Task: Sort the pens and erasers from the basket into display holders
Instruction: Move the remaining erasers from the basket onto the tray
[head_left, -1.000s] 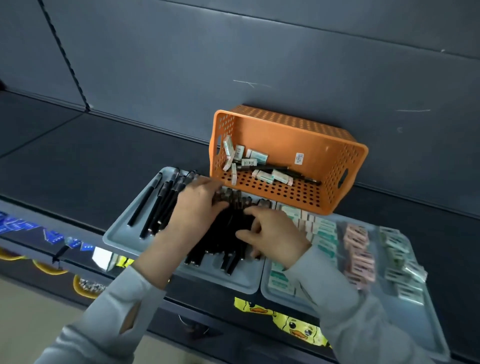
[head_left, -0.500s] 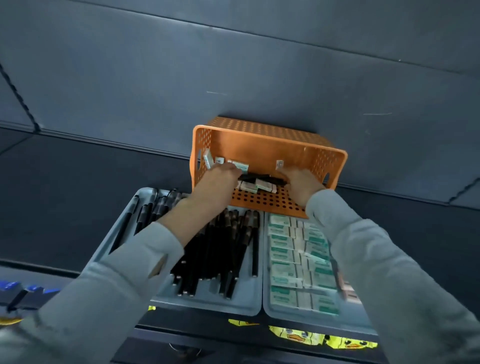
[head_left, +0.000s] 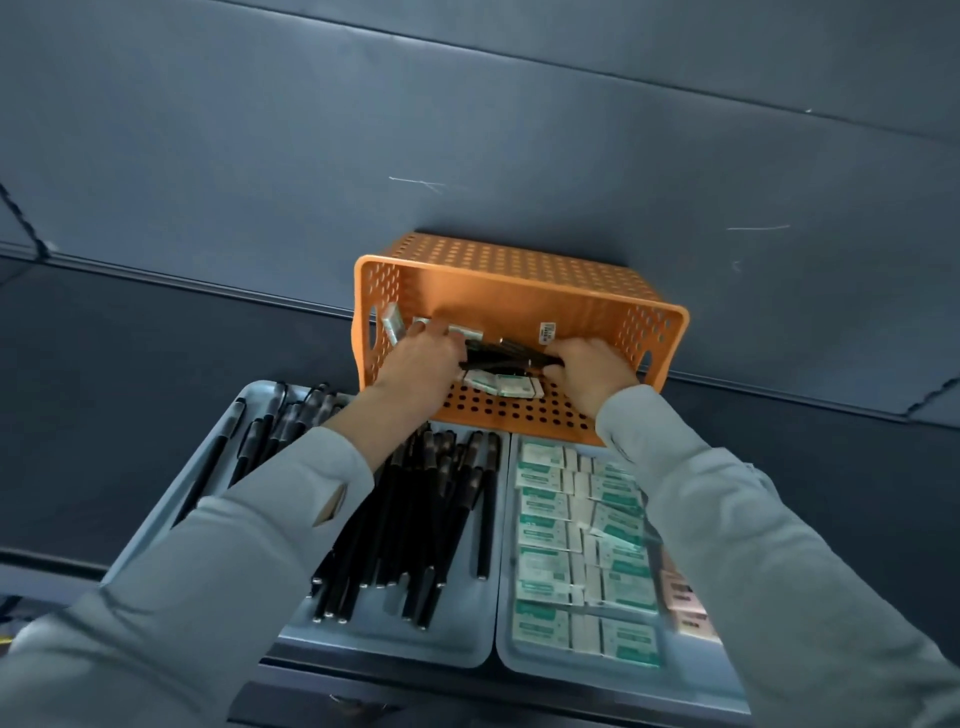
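Both hands are inside the orange basket (head_left: 587, 306), which lies on its side on the shelf (head_left: 156, 343). The left hand (head_left: 422, 359) and the right hand (head_left: 592, 370) curl round the two ends of a bunch of black pens (head_left: 511, 357). A few erasers (head_left: 503, 385) lie just under them. The pen tray (head_left: 395, 640) and eraser tray (head_left: 535, 668) sit in front, side by side.

head-worn camera looks forward and down, close over the orange basket (head_left: 519, 306).
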